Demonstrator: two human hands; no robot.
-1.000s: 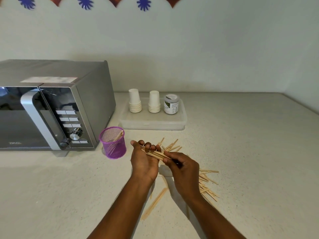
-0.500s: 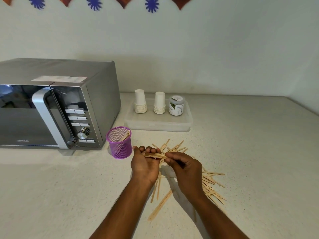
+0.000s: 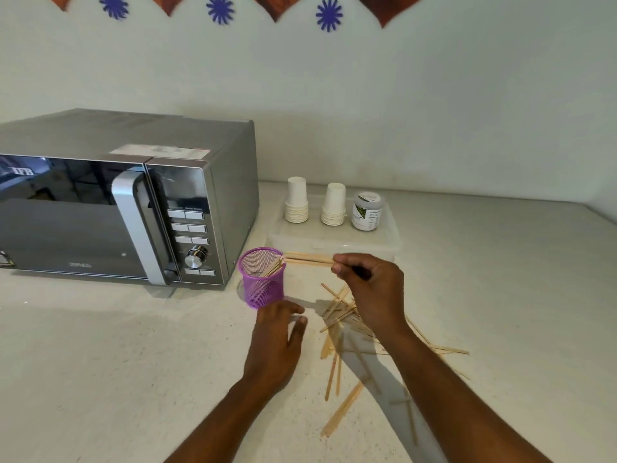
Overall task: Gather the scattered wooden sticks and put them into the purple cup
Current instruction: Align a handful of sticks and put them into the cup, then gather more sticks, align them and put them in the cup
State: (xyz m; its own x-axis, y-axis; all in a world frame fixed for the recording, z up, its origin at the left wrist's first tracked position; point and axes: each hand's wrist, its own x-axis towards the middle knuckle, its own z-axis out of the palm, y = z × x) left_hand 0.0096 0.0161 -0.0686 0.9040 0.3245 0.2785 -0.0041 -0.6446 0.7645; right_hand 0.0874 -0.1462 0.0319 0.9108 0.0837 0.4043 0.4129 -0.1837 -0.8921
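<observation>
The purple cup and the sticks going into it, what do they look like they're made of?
The purple cup looks like fine wire mesh, probably coated metal: you can see sticks through its wall. The bundle of sticks in the right hand looks like pale unfinished wood, thin, flat and matte, as do the loose sticks on the counter.

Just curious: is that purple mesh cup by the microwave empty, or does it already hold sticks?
Not empty. The purple mesh cup stands upright with several wooden sticks leaning inside.
</observation>
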